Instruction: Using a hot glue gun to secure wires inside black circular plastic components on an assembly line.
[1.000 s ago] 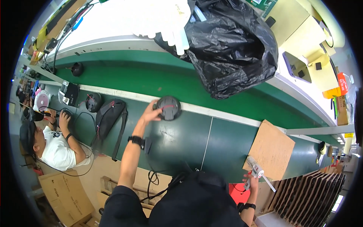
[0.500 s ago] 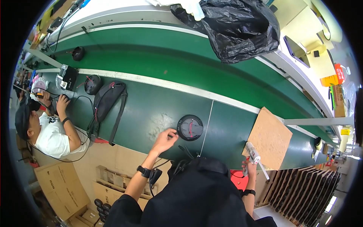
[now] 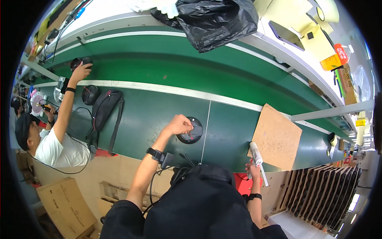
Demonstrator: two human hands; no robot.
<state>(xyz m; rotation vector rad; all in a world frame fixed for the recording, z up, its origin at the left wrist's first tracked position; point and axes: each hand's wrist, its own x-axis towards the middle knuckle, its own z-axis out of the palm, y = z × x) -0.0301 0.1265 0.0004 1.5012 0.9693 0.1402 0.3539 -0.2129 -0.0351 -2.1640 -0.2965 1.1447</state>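
Note:
A round black speaker-like part (image 3: 188,138) lies on the green workbench, a bit of red wire showing in its middle. My left hand (image 3: 180,125) is over its upper left side, fingers curled together in a pinch; what they hold, if anything, is hidden. Off to the right, my right hand (image 3: 253,169) grips a white glue gun (image 3: 256,154), its pale glue stick sticking out toward me. The gun is by the left edge of a brown board (image 3: 277,137).
A black bag (image 3: 106,109) and a round black part (image 3: 90,94) lie to the left. Beyond them a co-worker's hand (image 3: 81,72) is at another black part on the green belt (image 3: 159,55). A black plastic bag (image 3: 221,24) hangs off the shelf above. A metal post (image 3: 334,111) crosses at right.
My left hand has moved from beside the round part to over it. The co-worker's arm has stretched out to a part on the belt. My right hand still holds the glue gun.

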